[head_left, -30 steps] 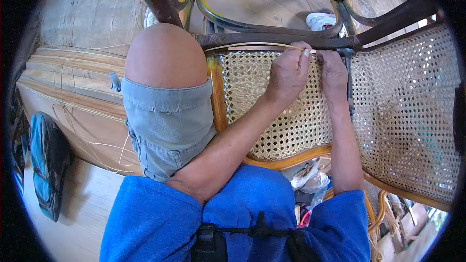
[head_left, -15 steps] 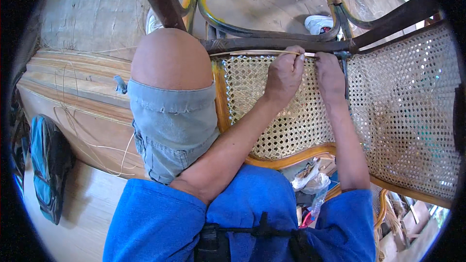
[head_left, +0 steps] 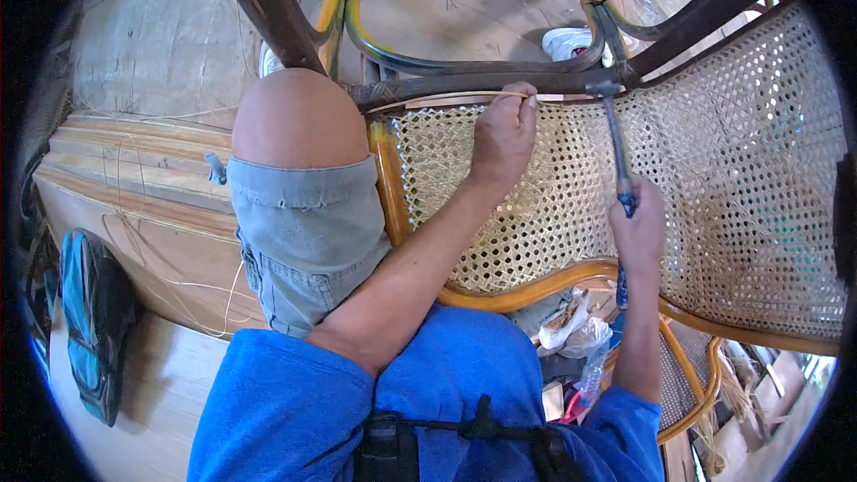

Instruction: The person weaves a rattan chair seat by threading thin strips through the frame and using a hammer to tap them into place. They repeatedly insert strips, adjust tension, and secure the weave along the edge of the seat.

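My left hand pinches a thin pale cane strip against the top rail of a woven cane chair panel. My right hand grips the blue handle of a small hammer. The hammer's head rests at the dark wooden rail, just right of my left fingertips. My bare knee in grey denim shorts presses against the panel's orange rattan frame on the left.
A second woven cane panel spreads to the right. Bent rattan chair legs lie beyond the rail on the concrete floor. Wooden boards and a blue bag are at left. Plastic bags sit below the frame.
My right hand has dropped from the top rail beside the left hand and now holds a hammer by its handle, with the head up at the rail. The left hand stays on the strip.
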{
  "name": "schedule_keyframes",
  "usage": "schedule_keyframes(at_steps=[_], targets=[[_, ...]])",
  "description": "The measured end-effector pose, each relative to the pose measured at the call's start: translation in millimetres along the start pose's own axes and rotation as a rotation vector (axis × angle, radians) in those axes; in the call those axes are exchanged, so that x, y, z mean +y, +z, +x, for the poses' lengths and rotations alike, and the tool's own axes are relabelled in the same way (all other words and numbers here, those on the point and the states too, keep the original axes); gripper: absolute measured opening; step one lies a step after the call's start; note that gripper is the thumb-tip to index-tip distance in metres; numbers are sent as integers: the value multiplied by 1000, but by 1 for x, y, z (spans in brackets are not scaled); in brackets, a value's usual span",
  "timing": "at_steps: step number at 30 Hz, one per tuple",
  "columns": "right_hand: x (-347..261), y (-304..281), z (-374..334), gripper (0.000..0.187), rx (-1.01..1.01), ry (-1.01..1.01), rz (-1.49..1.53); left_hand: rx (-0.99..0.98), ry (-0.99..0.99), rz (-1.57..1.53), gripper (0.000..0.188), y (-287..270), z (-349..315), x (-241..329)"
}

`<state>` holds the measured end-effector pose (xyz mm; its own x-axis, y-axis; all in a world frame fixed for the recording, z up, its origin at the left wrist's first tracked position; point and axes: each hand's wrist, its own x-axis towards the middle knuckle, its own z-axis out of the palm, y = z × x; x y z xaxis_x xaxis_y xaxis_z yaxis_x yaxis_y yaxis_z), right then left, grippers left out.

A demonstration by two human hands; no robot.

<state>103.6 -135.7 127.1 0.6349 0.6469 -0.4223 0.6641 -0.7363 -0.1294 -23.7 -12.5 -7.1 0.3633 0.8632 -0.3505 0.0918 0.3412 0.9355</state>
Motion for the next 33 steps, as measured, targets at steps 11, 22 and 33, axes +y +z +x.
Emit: schedule_keyframes(at_steps=[11,22,33], targets=[[-13,0,-3,23,-229,70,67,10,82,96,15,1,2,-11],[-34,8,8,25,-265,109,-30,-6,36,73,16,1,4,-10],[-26,19,8,23,-226,57,-102,0,29,76,16,1,3,-9]])
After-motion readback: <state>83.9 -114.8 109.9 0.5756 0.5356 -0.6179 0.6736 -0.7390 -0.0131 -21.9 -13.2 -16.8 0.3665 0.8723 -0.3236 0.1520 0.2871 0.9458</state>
